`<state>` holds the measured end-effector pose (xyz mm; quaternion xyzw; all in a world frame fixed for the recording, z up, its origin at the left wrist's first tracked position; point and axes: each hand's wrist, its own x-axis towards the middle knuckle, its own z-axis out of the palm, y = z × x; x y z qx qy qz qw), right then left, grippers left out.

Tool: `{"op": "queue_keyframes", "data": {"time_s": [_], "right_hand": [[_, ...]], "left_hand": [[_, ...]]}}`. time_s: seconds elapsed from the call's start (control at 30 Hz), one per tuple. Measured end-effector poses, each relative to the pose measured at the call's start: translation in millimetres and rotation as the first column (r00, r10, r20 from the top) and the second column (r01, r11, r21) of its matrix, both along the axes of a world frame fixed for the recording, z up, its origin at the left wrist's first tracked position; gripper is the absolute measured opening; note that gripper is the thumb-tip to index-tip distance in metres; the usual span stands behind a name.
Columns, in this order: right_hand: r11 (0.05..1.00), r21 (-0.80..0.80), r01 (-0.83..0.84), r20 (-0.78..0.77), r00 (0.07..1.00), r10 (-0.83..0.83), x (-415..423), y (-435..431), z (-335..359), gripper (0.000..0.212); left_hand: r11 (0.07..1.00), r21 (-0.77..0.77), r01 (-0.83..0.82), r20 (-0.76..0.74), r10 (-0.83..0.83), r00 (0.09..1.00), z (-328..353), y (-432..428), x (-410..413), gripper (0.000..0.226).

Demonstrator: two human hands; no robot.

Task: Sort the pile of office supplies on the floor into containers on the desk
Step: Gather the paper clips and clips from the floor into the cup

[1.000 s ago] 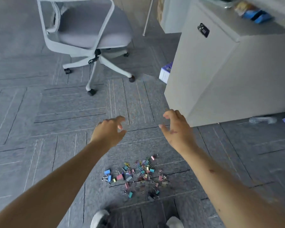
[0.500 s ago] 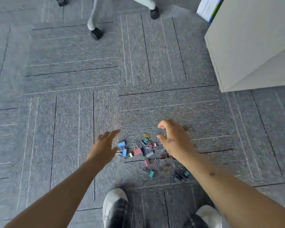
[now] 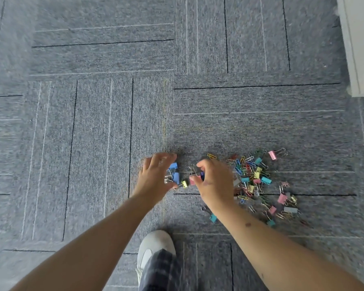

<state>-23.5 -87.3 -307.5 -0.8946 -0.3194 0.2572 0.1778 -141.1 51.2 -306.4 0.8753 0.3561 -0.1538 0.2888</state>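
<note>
Clips of many colours make up the pile point(image 3: 252, 181), which lies on the grey carpet floor point(image 3: 105, 127) just ahead and to the right of your white shoe point(image 3: 156, 244). Both your hands are down at its left edge, close together. Your left hand point(image 3: 156, 177) is half open, its fingers spread and curled like a claw over two blue binder clips point(image 3: 174, 173), with the thumb on their near side. Blur keeps me from telling whether it grips them. Your right hand point(image 3: 215, 181) is curled tighter, thumb and forefinger at a pink clip point(image 3: 192, 181); I cannot tell if it pinches it. A yellow clip point(image 3: 184, 183) sits between the two hands. A checked trouser leg point(image 3: 160, 271) covers the shoe's heel. A white unit point(image 3: 359, 49) stands at the upper right, well apart from the pile.
</note>
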Motion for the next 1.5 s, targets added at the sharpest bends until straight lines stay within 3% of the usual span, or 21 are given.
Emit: {"op": "queue_keyframes", "data": {"time_s": [0.43, 0.6, 0.8, 0.9, 1.17, 1.27, 1.5], "right_hand": [[0.994, -0.063, 0.089, -0.002, 0.996, -0.089, -5, 2, -5, 0.016], [0.967, 0.114, 0.229, -0.088, 0.972, -0.22, 7, -10, -7, 0.022], [0.891, 0.343, 0.297, -0.242, 0.945, -0.222, 16, -20, 1, 0.022], [0.867, 0.359, 0.345, -0.354, 0.91, -0.215, 18, -21, 5, 0.023], [0.856, 0.379, 0.351, -0.364, 0.907, -0.211, 24, -19, 10, 0.012], [0.875, 0.339, 0.345, -0.403, 0.894, -0.196, 30, -20, 9, 0.025], [0.966, 0.253, 0.052, -0.369, 0.928, 0.047, 16, -18, 14, 0.024]], "left_hand": [[0.992, -0.034, -0.118, 0.133, 0.122, 0.984, -7, -18, 10, 0.06], [0.976, -0.095, -0.194, 0.143, 0.207, 0.968, -6, -19, 12, 0.048], [0.954, -0.155, -0.257, 0.166, 0.282, 0.945, -7, -21, 12, 0.051], [0.882, -0.254, -0.397, 0.171, 0.445, 0.879, -3, -19, 13, 0.043], [0.69, -0.412, -0.595, 0.177, 0.701, 0.691, 11, -3, 3, 0.028], [0.571, -0.522, -0.633, 0.134, 0.788, 0.601, 12, 4, -2, 0.028], [0.325, -0.729, -0.602, -0.028, 0.865, 0.501, 17, 2, -9, 0.027]]}}
